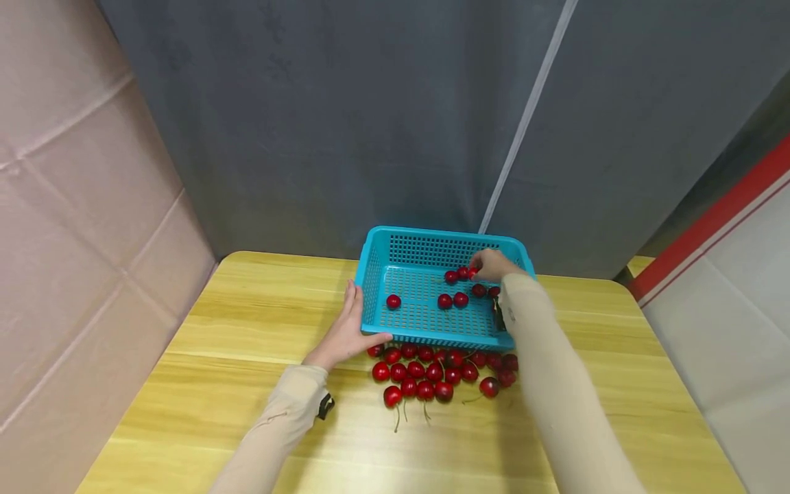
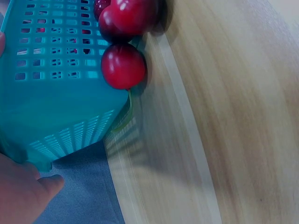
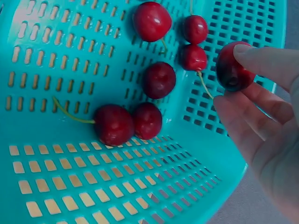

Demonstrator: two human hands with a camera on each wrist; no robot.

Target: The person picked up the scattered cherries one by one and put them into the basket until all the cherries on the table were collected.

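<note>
A blue plastic basket [image 1: 444, 342] stands on the table with several red cherries spread over its floor. My left hand [image 1: 345, 333] rests against its near left corner, fingers straight along the left side and thumb along the front rim. In the left wrist view, fingers of that hand [image 2: 23, 189] show beside the basket's wall. My right hand [image 1: 492, 264] reaches into the far right part of the basket. Between its thumb and fingers it pinches a dark red cherry [image 3: 232, 67], close to two cherries lying by the wall. More cherries [image 1: 416, 370], some with stems, lie before the basket.
The wooden table [image 1: 247, 329] extends to both sides of the basket. Behind it hangs a dark grey curtain [image 1: 345, 137]. A pale wall covering [image 1: 92, 226] is at the left, and a white panel with a red edge [image 1: 728, 213] at the right.
</note>
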